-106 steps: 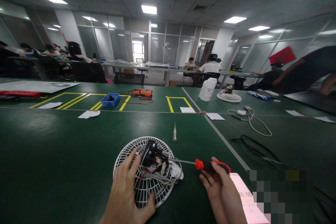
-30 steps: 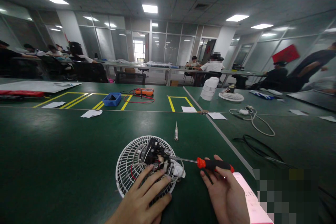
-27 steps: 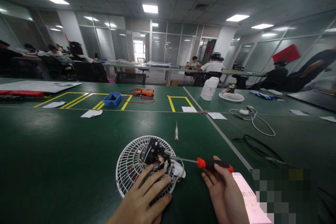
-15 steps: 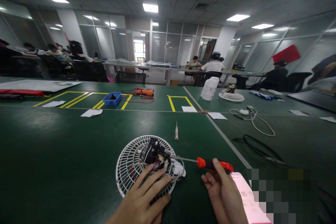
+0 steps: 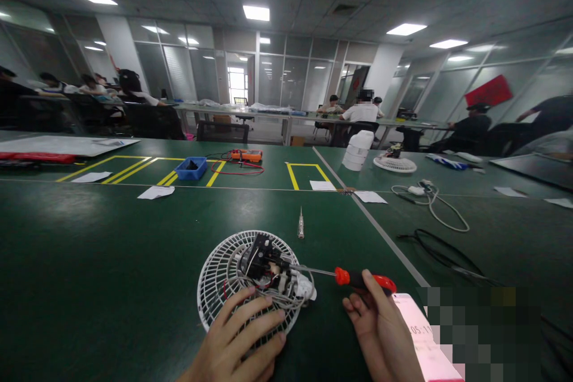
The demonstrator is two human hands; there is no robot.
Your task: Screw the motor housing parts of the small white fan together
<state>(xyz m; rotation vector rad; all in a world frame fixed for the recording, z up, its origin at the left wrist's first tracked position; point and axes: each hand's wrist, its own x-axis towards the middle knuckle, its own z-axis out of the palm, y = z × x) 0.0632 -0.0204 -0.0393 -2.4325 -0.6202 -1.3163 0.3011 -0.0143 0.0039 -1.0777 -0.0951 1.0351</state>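
A round white fan grille (image 5: 212, 286) lies flat on the green table, with a black motor assembly (image 5: 257, 256) and loose wires on top of it. My left hand (image 5: 244, 334) spreads its fingers over the grille's near part, close to the grey cable bundle (image 5: 286, 299). In my right hand (image 5: 380, 322) is a red and black screwdriver (image 5: 353, 279), held nearly level. Its shaft points left into the motor assembly; I cannot make out what the tip touches. A white plastic part (image 5: 304, 287) sits at the assembly's right side.
A small clear-handled screwdriver (image 5: 301, 225) lies beyond the grille. A lit phone (image 5: 423, 334) is beside my right hand. Farther off are a blue bin (image 5: 191, 169), an orange multimeter (image 5: 247, 156), a black cable (image 5: 443, 256) and another fan grille (image 5: 394, 165). Several people sit at far tables.
My left hand has drawn back a little toward me and left, uncovering more of the wires. My right hand and the screwdriver have hardly moved.
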